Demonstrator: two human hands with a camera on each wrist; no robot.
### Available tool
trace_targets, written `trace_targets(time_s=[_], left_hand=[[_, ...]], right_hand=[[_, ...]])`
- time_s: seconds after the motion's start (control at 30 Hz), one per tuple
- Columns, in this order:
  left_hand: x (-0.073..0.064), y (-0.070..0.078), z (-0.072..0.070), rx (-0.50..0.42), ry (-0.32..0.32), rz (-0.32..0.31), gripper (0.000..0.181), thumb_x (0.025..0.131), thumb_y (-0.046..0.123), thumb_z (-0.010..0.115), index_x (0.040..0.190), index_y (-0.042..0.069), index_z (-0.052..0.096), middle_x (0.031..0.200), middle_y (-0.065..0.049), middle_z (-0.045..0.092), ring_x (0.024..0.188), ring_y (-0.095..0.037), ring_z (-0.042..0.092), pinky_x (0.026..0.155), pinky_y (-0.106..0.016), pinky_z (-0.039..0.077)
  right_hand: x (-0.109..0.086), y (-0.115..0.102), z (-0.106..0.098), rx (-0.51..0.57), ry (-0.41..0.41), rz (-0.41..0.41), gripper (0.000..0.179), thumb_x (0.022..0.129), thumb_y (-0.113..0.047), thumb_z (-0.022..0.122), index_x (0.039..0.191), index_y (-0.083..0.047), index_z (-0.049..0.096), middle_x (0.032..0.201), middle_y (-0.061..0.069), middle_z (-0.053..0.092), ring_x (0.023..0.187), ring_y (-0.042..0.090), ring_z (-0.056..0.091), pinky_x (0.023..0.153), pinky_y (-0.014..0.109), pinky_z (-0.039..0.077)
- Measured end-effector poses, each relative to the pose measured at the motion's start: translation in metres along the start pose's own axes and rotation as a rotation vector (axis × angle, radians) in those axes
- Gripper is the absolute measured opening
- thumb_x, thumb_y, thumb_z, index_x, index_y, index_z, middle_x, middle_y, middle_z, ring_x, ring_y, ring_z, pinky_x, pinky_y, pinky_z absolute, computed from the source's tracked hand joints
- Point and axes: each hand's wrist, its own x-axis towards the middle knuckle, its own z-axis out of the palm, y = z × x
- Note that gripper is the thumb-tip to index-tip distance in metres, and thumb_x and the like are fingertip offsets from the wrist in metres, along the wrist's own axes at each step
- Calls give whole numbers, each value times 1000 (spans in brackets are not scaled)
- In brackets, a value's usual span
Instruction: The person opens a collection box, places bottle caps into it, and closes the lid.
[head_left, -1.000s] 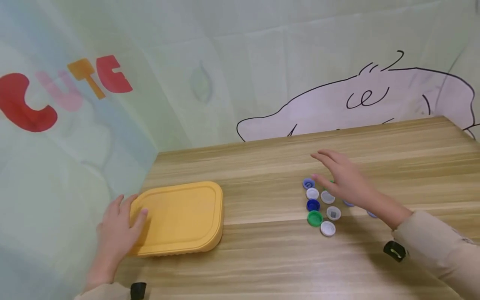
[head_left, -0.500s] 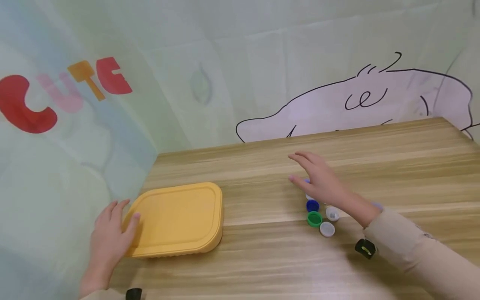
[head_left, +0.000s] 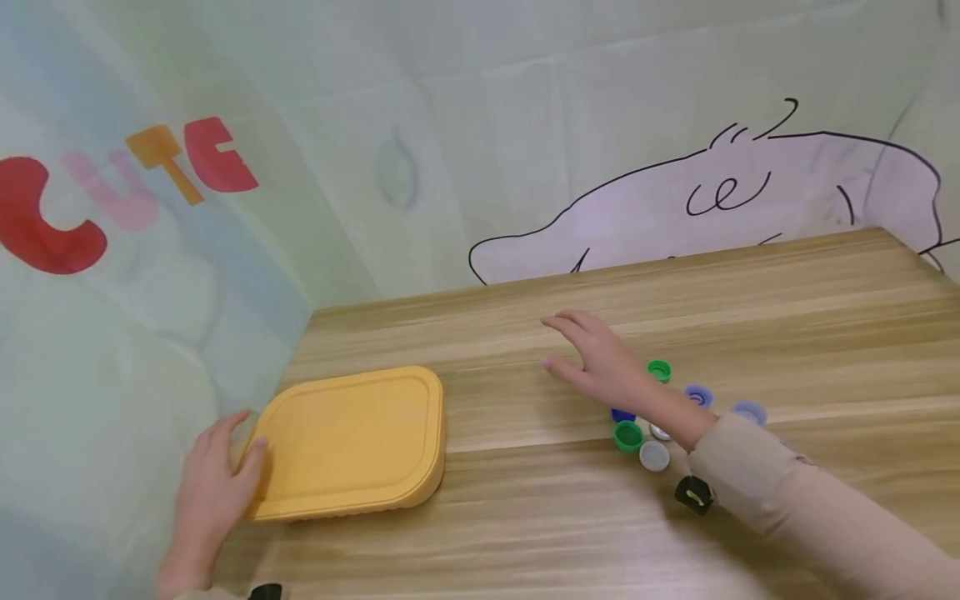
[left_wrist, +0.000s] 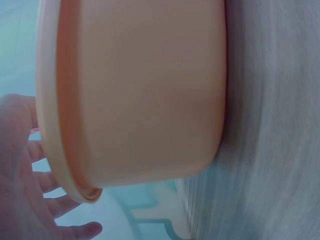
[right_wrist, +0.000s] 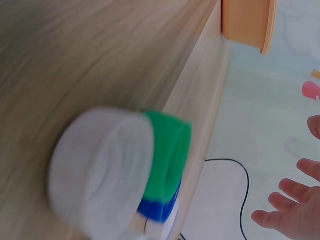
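Note:
A yellow lidded box lies on the left of the wooden table. My left hand is at its left end, fingers extended by the lid's edge; in the left wrist view the fingers spread beside the lid rim. Above the table, my right hand reaches leftward with fingers spread, holding nothing. Under and behind that arm lie several bottle caps: a green cap, a white cap, another green cap and a lilac cap. The arm hides some of them.
The wooden table meets a printed cloth backdrop along its back and left sides. A dark wrist camera sits beneath the right sleeve.
My right hand has moved left, passing over the caps toward the box. My left hand has shifted slightly left and down along the box's end. Box and caps have stayed put.

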Motion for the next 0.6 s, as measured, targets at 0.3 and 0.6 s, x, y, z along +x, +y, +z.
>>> trace_targets(time_s=[0.3,0.6], left_hand=[[-4,-8,-1,-3,-15,-48,44,93,18,51,126,-9,44,125,-35,40,114,-51,36,93,-61,30],[-4,-12,1,-40,-53,-117,45,94,19,48,129,-8,43,128,-35,39,115,-51,36,93,-62,30]], right_hand=[[8,-21,19,59,-65,-4,57,88,-30,63,135,-3,46,131,17,48,120,33,45,96,51,42],[14,-35,36,155,-68,41,57,88,-32,62,135,-5,46,134,17,46,123,32,43,100,49,39]])
